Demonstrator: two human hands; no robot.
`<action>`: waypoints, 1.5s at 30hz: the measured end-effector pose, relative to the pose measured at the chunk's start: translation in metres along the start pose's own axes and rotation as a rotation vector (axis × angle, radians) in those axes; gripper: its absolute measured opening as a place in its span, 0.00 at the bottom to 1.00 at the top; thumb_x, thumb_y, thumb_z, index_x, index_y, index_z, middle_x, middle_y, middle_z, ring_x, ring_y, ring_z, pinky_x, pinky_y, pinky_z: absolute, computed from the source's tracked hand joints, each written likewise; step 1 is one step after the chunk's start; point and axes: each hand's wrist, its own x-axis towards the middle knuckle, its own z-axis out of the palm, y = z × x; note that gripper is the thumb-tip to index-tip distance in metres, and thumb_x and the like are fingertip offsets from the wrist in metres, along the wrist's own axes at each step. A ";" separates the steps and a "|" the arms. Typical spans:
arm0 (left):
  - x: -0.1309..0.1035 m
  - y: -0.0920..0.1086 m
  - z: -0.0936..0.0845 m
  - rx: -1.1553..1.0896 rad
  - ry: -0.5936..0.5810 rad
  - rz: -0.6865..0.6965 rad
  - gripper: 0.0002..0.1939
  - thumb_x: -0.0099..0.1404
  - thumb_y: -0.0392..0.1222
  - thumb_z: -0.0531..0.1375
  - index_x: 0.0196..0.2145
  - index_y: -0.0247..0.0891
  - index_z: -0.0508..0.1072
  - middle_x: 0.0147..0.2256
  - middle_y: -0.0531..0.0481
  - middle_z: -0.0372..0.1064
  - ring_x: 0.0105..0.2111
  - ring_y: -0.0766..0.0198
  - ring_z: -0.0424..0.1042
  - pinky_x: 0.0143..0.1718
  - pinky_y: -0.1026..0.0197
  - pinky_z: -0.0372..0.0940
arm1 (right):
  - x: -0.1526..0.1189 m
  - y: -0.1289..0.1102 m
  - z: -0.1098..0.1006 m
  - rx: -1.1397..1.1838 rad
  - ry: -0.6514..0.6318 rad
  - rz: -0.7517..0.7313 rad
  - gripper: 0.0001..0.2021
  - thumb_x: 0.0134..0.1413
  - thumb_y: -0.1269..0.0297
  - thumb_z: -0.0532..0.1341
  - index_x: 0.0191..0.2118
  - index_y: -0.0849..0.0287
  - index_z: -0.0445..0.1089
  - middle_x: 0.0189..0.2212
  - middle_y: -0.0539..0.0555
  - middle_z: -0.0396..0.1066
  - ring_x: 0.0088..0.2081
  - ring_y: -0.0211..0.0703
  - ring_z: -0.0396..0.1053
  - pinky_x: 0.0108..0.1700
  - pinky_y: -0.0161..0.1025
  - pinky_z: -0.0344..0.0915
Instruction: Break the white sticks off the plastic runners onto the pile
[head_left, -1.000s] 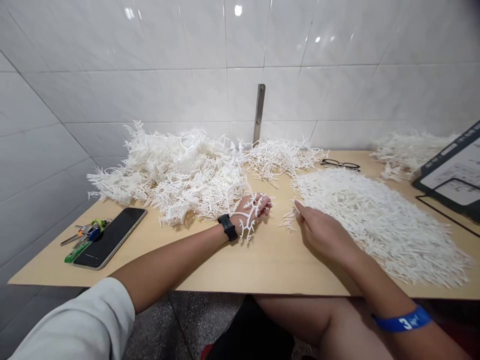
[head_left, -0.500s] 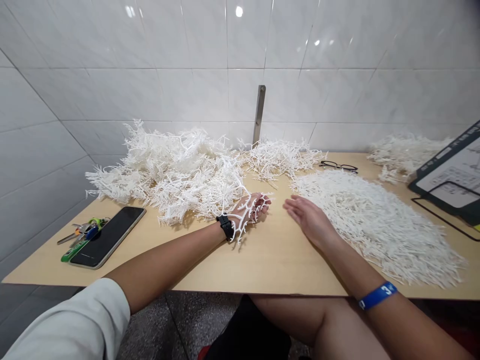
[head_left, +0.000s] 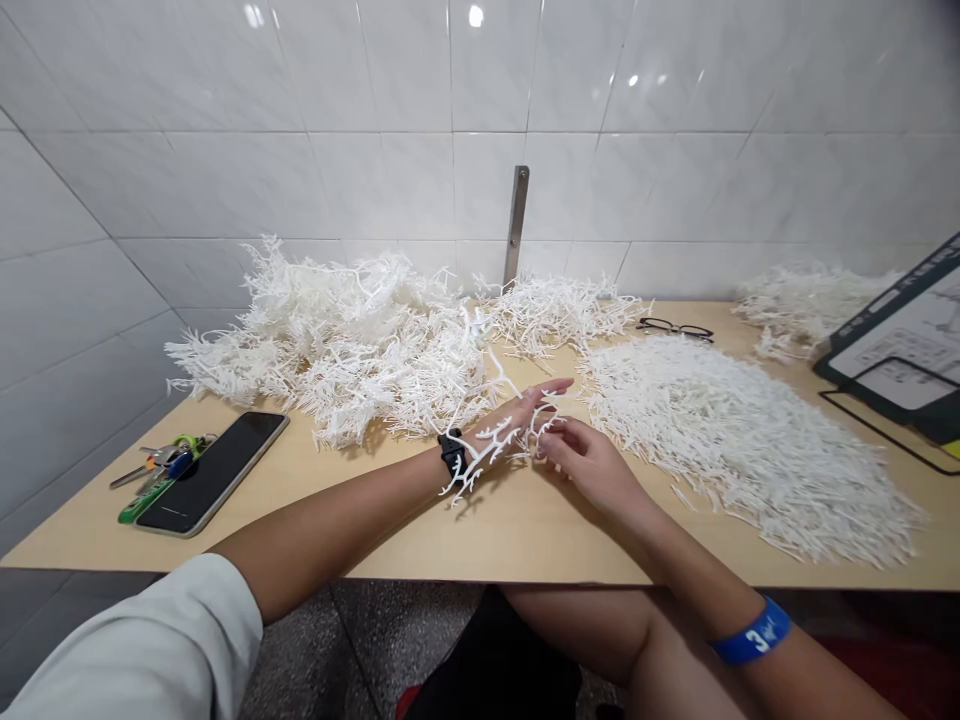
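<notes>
A white branched plastic piece [head_left: 487, 450], coral-like with forking twigs, lies over my left hand [head_left: 517, 405] and wrist. That hand has hold of it, one finger stretched to the right; the rest of its grip is partly hidden behind the twigs. My right hand [head_left: 589, 460] is closed in a pinch at the piece's right-hand end, close to the left fingers. To the left behind my left hand rises a tangled heap of similar white branches [head_left: 360, 340]. Right of my right hand spreads a broad pile of short white sticks [head_left: 735, 440].
At the left lie a black phone [head_left: 214, 475] and keys [head_left: 169, 460]. Glasses [head_left: 675, 328] rest behind the stick pile. A smaller white heap [head_left: 562, 310] lies by an upright metal bar [head_left: 516, 225]. A dark-framed board [head_left: 907, 340] leans at the right, near another white heap [head_left: 810, 300].
My right hand has moved left and down and now pinches the branched piece's end. My left hand has shifted slightly right, one finger now extended.
</notes>
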 end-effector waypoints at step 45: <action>0.001 -0.005 0.004 0.322 0.212 0.096 0.17 0.60 0.53 0.63 0.36 0.36 0.67 0.31 0.53 0.67 0.31 0.69 0.66 0.38 0.64 0.62 | 0.003 -0.009 0.000 0.302 -0.165 0.262 0.20 0.51 0.50 0.64 0.19 0.60 0.63 0.12 0.46 0.59 0.15 0.30 0.54 0.18 0.32 0.49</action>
